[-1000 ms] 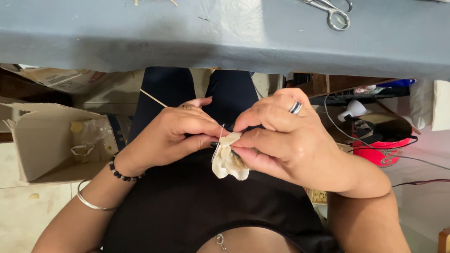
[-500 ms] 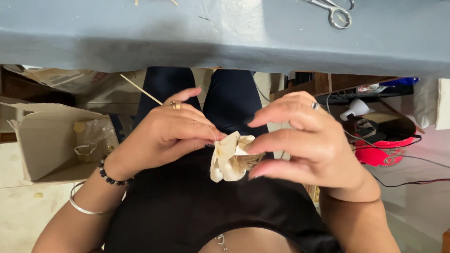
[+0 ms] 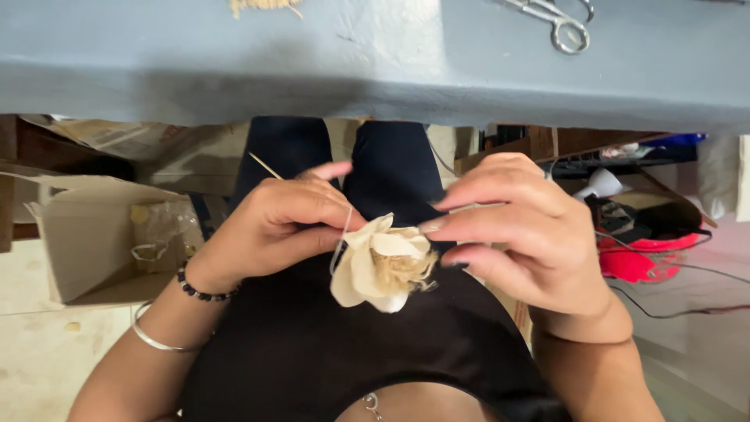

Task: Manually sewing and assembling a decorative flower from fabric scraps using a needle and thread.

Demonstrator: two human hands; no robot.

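A small cream fabric flower [image 3: 375, 270] with a frayed tan fibre centre hangs over my lap, between both hands. My left hand [image 3: 273, 227], wearing a bead bracelet and a metal bangle, is closed on a thin pale stick [image 3: 266, 166] that pokes out behind the fingers. It also pinches a fine thread [image 3: 341, 238] that runs down beside the petals. My right hand [image 3: 523, 234] holds the flower's right side, its fingertips at the fibre centre. Where the stick meets the flower is hidden by my fingers.
A grey-blue table [image 3: 375, 70] spans the top, with metal scissors [image 3: 558, 23] and a tuft of tan fibre [image 3: 262, 6] on it. An open cardboard box [image 3: 86, 242] sits on the floor at left. A red object [image 3: 641, 258] and cables lie at right.
My right hand has drawn back off the flower, which was mostly covered a second ago. The flower has turned and spread, showing its petals and fibre centre.
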